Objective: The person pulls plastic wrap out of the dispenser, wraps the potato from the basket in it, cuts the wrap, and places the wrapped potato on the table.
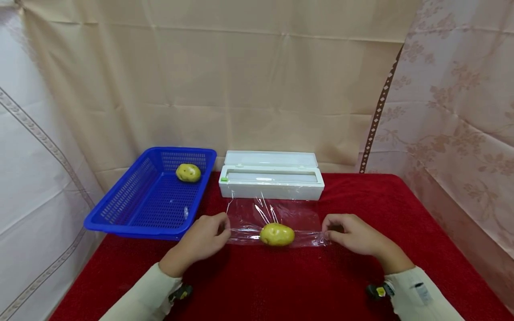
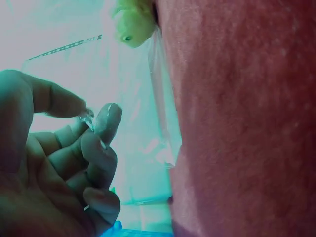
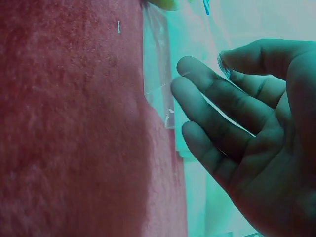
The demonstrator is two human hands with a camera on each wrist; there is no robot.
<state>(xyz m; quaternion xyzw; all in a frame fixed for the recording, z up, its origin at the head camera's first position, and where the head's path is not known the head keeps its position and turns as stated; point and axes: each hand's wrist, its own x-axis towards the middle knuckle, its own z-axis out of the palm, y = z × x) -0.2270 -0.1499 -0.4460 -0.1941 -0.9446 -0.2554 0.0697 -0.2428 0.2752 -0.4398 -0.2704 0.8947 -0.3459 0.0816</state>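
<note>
To the left of a white film dispenser [image 1: 271, 191], a blue basket [image 1: 136, 232] is set down, with a loose potato [image 1: 188, 173] lying in its far right part. In front of the dispenser's left end, the left hand [image 1: 206, 236] is seen with a bit of clear film [image 1: 295, 216] pinched at the fingertips. Directly in front of the dispenser, the film is spread over a red cloth [image 1: 281, 285], and a second potato [image 1: 277, 235] is placed at the film's near edge, midway between the hands. The film is drawn into creases on either side of this potato. Whether the sheet has been cut free of the dispenser cannot be told. In front of the dispenser's right end, the other near corner is pinched between thumb and finger by the right hand [image 1: 353, 234], the remaining fingers held loosely apart.

For a neat wrap, it is judged best that both corners be kept level and evenly taut, and that the film be laid snugly against the potato. If one side is pulled harder, the potato could be rolled off centre or the thin film torn.
</note>
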